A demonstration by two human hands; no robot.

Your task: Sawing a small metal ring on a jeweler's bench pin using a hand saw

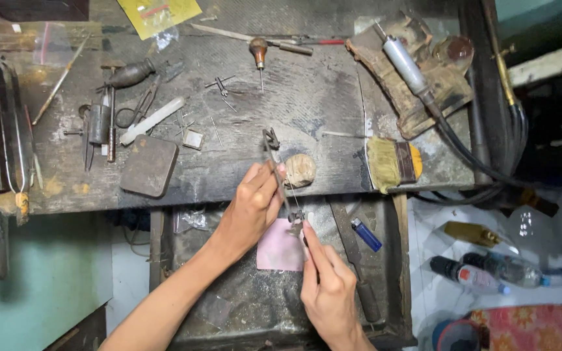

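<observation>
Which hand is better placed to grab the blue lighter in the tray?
Probably the right hand: the blue lighter lies just beside it in the tray. The left hand is farther off, pinching a thin metal tool. The right pinches a small metal piece.

A dark, scarred wooden desk [333, 97] fills the upper view, with an open drawer [255, 305] set below its front edge. Pale teal wall [40, 286] shows at lower left, and white floor [437, 240] with a red patterned cloth [541, 325] lies at lower right under soft, even light.
</observation>
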